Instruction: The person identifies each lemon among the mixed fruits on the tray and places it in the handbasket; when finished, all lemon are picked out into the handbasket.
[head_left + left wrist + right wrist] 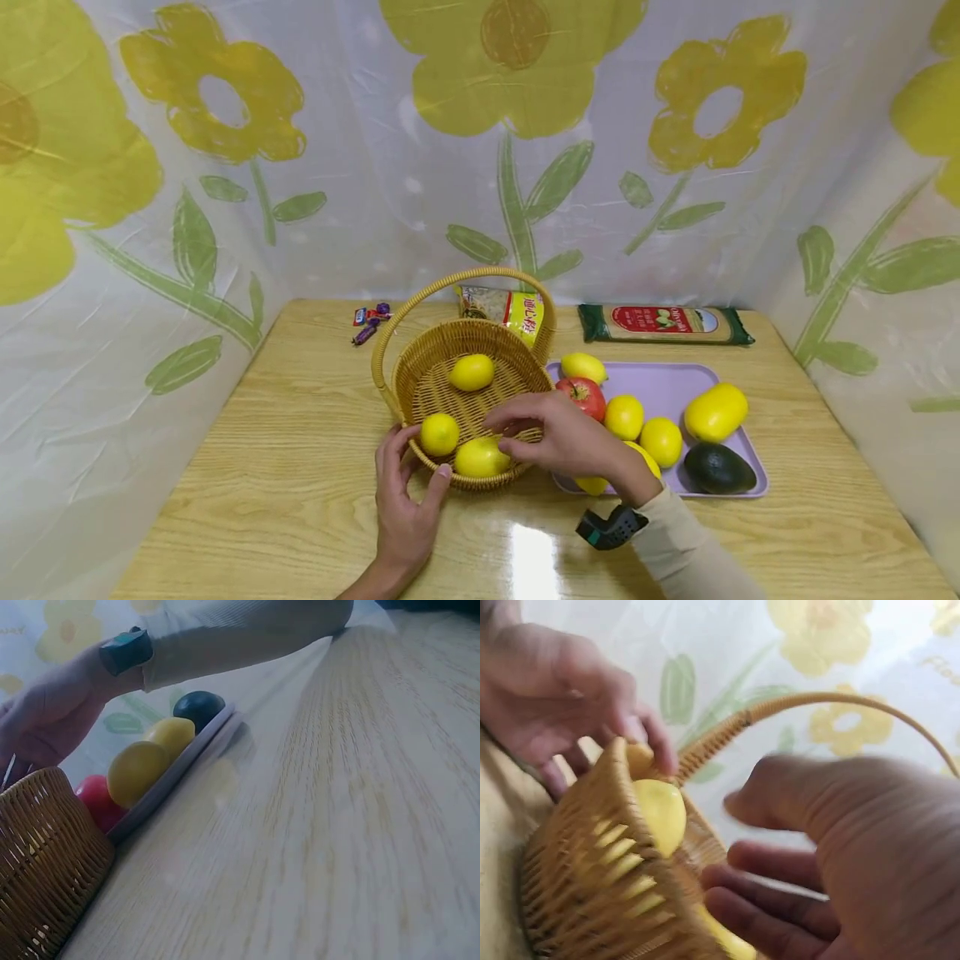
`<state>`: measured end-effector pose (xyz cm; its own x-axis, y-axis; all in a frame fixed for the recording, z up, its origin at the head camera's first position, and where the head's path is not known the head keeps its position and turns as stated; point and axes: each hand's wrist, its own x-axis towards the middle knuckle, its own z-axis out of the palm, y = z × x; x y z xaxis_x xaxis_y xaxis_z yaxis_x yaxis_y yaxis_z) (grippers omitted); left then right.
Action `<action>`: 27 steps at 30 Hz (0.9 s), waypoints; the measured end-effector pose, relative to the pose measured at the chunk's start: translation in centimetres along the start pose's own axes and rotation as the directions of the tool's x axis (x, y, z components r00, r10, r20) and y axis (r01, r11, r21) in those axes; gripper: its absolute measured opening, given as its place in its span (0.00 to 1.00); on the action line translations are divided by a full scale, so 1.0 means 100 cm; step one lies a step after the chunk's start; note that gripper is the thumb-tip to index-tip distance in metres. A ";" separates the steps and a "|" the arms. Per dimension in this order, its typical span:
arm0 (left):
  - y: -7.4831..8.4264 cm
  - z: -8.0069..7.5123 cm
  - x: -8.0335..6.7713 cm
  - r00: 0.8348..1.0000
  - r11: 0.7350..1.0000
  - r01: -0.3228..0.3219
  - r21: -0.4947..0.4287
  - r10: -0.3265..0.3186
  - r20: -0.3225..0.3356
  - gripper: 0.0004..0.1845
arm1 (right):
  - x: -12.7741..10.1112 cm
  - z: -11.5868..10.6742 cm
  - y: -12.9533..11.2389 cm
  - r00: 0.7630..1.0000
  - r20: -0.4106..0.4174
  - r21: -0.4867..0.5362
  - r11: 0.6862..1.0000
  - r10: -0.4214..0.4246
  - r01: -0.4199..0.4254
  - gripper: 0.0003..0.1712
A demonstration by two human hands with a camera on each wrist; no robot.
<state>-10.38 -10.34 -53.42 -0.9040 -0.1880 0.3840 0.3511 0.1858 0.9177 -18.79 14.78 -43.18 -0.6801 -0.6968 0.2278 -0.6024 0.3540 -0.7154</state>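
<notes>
While pinching basket [427,367] by rim with left grip [405,508], hovering right grip [561,432] over interior

Got right grip moderately wide, with fingers loosely bent. Can see front lemon [478,459] inside basket, just beside right thumb; cannot tell if touching. Also see left lemon [439,434] inside rim by left grip, rear lemon [472,372] beyond both.

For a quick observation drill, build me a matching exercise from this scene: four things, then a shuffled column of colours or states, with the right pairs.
1. Left hand
2. Wicker basket
3. Avocado
4. Apple

A. Dark green
B. Red
C. Gripping the basket's rim
D. Holding three lemons

Pairs: 1-C, 2-D, 3-A, 4-B
</notes>
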 end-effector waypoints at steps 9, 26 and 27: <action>0.000 0.001 0.001 1.000 1.000 -0.003 -0.013 0.003 -0.009 0.32 | -0.031 -0.061 0.055 0.931 -0.316 0.265 0.959 0.182 -0.098 0.15; 0.001 -0.001 0.000 0.999 0.999 0.049 0.015 -0.049 -0.005 0.32 | -0.034 -0.078 0.119 0.861 -0.231 0.068 0.890 0.454 -0.451 0.26; 0.001 -0.001 0.000 0.999 0.999 0.044 0.019 -0.044 -0.005 0.32 | -0.033 -0.077 0.120 0.854 -0.231 0.078 0.884 0.466 -0.461 0.26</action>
<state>-10.30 -10.38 -53.30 -0.9174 -0.2007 0.3435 0.3061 0.1955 0.9317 -27.03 26.12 -47.46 -0.9581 -0.2862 0.0141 -0.1866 0.5855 -0.7889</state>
